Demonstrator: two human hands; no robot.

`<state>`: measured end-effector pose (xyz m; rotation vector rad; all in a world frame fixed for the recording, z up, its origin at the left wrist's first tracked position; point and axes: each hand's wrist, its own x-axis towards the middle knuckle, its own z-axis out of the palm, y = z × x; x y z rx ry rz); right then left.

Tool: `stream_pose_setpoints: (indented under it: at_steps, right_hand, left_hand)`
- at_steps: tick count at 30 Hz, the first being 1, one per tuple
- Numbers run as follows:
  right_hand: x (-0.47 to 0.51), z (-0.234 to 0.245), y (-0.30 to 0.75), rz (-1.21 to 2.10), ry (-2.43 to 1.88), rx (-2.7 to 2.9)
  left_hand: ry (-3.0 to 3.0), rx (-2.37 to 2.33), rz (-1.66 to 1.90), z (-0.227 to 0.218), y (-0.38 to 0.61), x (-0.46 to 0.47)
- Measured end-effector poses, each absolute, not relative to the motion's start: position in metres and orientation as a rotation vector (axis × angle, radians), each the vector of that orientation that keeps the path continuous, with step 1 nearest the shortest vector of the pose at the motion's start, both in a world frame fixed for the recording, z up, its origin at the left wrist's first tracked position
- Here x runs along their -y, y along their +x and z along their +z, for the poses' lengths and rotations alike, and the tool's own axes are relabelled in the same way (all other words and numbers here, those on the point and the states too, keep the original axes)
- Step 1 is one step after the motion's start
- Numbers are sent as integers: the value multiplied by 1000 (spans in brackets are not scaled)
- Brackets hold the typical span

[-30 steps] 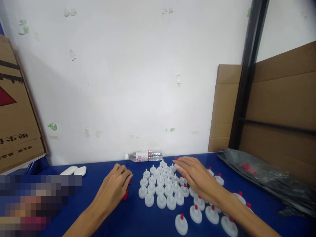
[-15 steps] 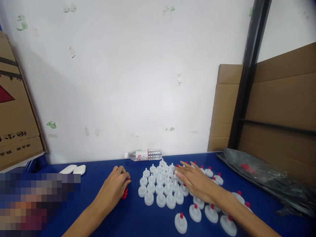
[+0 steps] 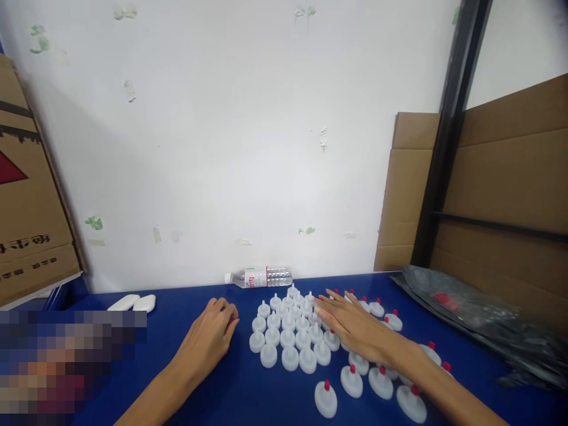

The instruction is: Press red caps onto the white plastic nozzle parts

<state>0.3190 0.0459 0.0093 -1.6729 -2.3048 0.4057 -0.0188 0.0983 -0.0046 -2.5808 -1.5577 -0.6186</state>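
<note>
A cluster of white caps without tips (image 3: 286, 331) stands on the blue table (image 3: 248, 396). White caps with red tips (image 3: 352, 381) spread to its right. My left hand (image 3: 208, 340) rests palm down left of the cluster, fingers curled over small red pieces that barely show. My right hand (image 3: 355, 325) lies flat over the caps at the cluster's right edge, fingers stretched and pointing left.
A water bottle (image 3: 260, 277) lies at the wall. Two white oblong pieces (image 3: 133, 303) sit at the far left. A grey plastic bag (image 3: 479, 322) with red pieces covers the right side. Cardboard boxes (image 3: 31, 189) stand left and right.
My right hand has drawn back slightly toward me across the caps. My left hand has closed over the red pieces beside it, hiding most of them.
</note>
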Motion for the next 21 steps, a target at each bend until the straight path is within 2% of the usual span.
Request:
stream_pose_setpoints:
  at_steps: [5,12,21]
  right_hand:
    - [-46,11,320,368,-1665,2304]
    - [-47,15,317,38,-1555,2265]
    - [-44,19,317,98,-1555,2274]
  left_hand:
    - [-2550,1550,-693,4,-12,-88]
    - [-2545,1517,-776,10,-9,-83]
    - [-2604,1436,-821,6,-6,-82]
